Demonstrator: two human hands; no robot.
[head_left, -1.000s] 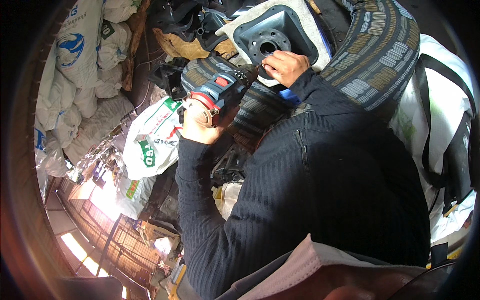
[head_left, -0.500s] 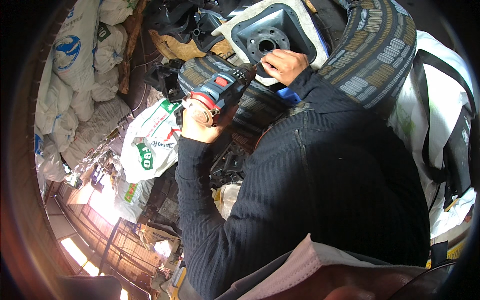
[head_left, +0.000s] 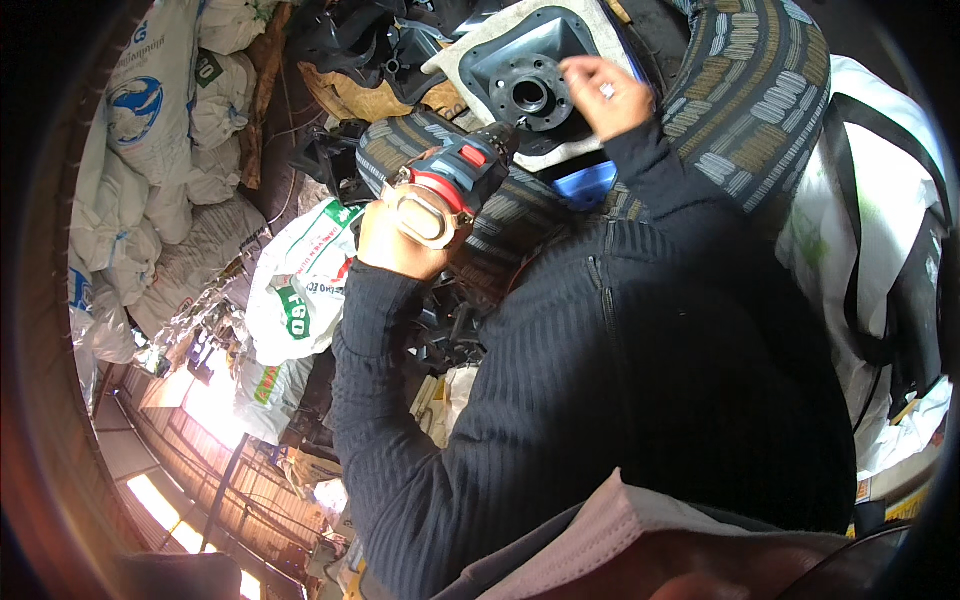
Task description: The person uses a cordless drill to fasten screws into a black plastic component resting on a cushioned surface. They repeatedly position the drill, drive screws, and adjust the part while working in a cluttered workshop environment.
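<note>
My left hand [head_left: 405,245] is wrapped round the grip of a blue-grey and red cordless drill [head_left: 465,170]. Its chuck points up and right, and the tip is at the lower-left rim of a round flange with holes. That flange sits in the middle of a dark, square, funnel-shaped part [head_left: 575,45]. Under the part lies a whitish pad [head_left: 455,62]. My right hand [head_left: 615,95] is over the right side of the part, fingers curled and slightly blurred. A small bright white spot shows at these fingers; what it is I cannot make out.
Patterned dark padded rolls [head_left: 745,100] curve around the part. A blue object [head_left: 587,187] lies below it. Black plastic pieces [head_left: 375,45] are heaped at the far left of it. White sacks [head_left: 150,130] line the left, and another printed sack [head_left: 300,285] stands nearer.
My right hand has moved from beside the drill's tip up and right, off the flange's lower edge. The drill has swung slightly right and its tip is now at the flange.
</note>
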